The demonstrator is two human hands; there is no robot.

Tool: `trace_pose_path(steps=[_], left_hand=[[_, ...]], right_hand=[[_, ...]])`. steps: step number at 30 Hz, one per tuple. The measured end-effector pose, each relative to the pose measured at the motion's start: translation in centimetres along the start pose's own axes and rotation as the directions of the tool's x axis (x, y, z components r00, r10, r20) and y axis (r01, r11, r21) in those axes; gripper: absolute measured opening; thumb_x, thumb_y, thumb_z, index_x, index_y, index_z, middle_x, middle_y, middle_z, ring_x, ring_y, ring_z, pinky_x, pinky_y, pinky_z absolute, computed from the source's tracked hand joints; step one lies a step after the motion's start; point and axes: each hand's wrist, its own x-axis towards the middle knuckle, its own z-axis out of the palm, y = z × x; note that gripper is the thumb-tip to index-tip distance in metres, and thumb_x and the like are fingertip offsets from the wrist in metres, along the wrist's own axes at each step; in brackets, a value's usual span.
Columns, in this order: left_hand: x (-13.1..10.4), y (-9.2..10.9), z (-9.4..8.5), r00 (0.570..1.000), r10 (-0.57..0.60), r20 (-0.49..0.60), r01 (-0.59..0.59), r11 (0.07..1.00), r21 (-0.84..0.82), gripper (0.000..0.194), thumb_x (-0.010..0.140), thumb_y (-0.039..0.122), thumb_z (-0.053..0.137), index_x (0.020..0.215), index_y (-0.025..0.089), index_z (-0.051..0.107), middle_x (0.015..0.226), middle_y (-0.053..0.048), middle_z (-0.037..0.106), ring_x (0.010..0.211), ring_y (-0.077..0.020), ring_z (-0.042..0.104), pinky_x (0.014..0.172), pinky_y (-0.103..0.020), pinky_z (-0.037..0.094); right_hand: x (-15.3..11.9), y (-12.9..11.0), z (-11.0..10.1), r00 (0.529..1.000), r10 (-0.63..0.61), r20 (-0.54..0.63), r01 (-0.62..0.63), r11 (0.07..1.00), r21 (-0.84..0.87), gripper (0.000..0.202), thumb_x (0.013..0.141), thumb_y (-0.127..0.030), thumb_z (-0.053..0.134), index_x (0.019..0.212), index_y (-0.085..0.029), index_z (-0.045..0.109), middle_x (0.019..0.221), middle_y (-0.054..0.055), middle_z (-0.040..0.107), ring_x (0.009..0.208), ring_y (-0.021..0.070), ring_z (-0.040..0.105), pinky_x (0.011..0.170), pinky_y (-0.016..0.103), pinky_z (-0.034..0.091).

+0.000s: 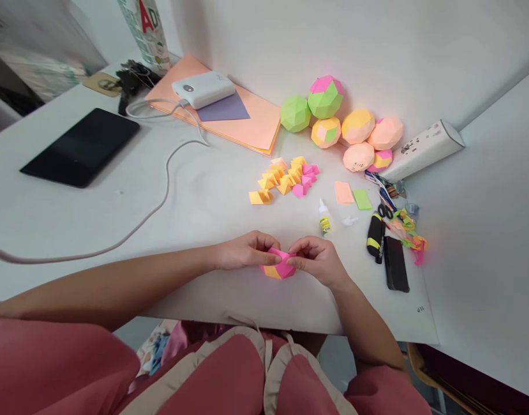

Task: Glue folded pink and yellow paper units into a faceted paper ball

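Observation:
Both hands meet over the near part of the white table [212, 202]. My left hand [246, 250] and my right hand [316, 259] together pinch a small pink and orange folded paper piece [278, 266] held just above the table. Beyond it lies a pile of folded orange, yellow and pink paper units [285, 178]. A small glue bottle [325, 220] stands just behind my right hand. Two loose paper squares, an orange paper square [344, 192] and a green paper square [361, 199], lie to the right.
Several finished paper balls [342, 124] sit against the wall. A power strip [422, 148], scissors [384, 208], a marker [374, 234] and a black case [396, 263] are at the right. A tablet [81, 146], power bank [203, 89] with cable and paper stack [247, 124] are at the left.

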Motion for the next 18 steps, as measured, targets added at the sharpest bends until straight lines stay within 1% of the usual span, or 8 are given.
trace_pose_path(steps=[6,11,15,18], left_hand=[[-0.10,0.34,0.14,1.000,-0.011,0.001,0.011,1.000,0.010,0.021,0.076,0.033,0.063,0.073,0.013,0.061,0.064,0.002,0.049,0.060,-0.0102,0.044,0.058,-0.023,0.036],[-0.17,0.54,0.33,1.000,-0.014,0.012,0.014,1.000,-0.007,0.021,0.074,0.034,0.064,0.075,0.013,0.063,0.067,0.001,0.053,0.063,-0.0113,0.047,0.061,-0.024,0.039],[-0.10,0.39,0.39,1.000,-0.013,0.013,0.013,0.999,-0.048,0.019,0.072,0.031,0.068,0.078,0.013,0.064,0.070,0.001,0.056,0.067,-0.0116,0.050,0.064,-0.024,0.040],[-0.10,0.44,0.37,1.000,-0.028,0.010,0.029,0.998,-0.059,0.017,0.071,0.029,0.068,0.074,0.013,0.063,0.068,0.001,0.055,0.065,-0.0106,0.049,0.063,-0.024,0.040]], right_hand=[[0.00,-0.14,0.21,1.000,0.011,-0.003,-0.011,1.000,0.007,0.020,0.059,-0.025,0.080,0.071,-0.017,0.065,0.059,-0.003,0.058,0.052,0.0080,0.051,0.049,0.023,0.044],[-0.23,-0.27,0.44,0.999,0.045,0.006,-0.046,0.997,0.060,0.021,0.058,-0.026,0.080,0.069,-0.017,0.065,0.057,-0.003,0.058,0.049,0.0069,0.049,0.046,0.021,0.043],[-0.45,-0.21,0.74,0.997,0.077,-0.003,-0.076,0.993,0.085,0.021,0.056,-0.024,0.081,0.066,-0.017,0.064,0.058,-0.003,0.059,0.051,0.0072,0.051,0.047,0.021,0.043],[-0.40,-0.14,0.97,0.996,0.093,0.000,-0.092,0.989,0.112,0.021,0.057,-0.025,0.081,0.066,-0.016,0.064,0.062,-0.002,0.062,0.054,0.0077,0.054,0.050,0.021,0.046]])
